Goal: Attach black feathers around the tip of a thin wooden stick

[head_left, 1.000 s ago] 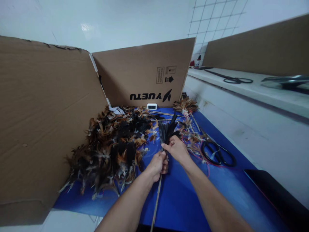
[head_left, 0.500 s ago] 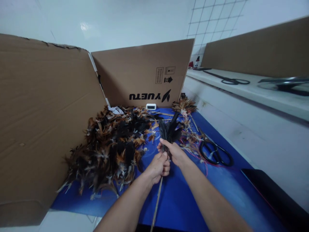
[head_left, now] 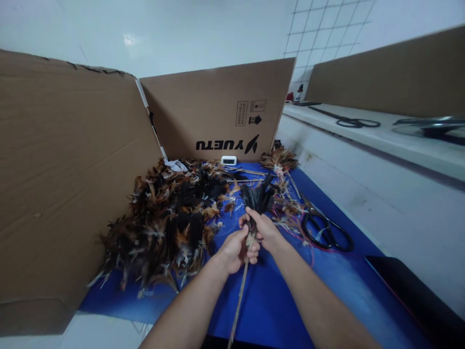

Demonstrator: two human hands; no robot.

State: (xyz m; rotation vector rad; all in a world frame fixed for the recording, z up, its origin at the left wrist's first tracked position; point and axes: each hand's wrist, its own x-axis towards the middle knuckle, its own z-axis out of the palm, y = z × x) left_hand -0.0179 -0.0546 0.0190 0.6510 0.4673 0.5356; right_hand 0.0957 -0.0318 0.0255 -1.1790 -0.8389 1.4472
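A bunch of black feathers (head_left: pixel 258 196) fans out at the top end of a thin stick (head_left: pixel 239 305), which slants down toward the bottom edge. My left hand (head_left: pixel 238 249) wraps round the stick just below the feathers, its thumb raised along the pale quill ends. Just above it, my right hand (head_left: pixel 264 230) pinches the base of the black feathers from the right side. The two hands are close together, and their fingers partly hide the joint between feathers and stick. To the left lies a big heap of brown and black feathers (head_left: pixel 174 218).
Black-handled scissors (head_left: pixel 327 235) lie right of my hands, beside loose feathers and pink string (head_left: pixel 286 211). A brown feather bundle (head_left: pixel 279 160) and a small white digital device (head_left: pixel 228 160) are at the back. Cardboard panels (head_left: pixel 214 106) stand behind and left. A black flat object (head_left: pixel 410 291) sits at right.
My left hand's thumb and fingers have loosened and shifted, so the pale quill ends now show between my hands. The black feathers are spread slightly wider.
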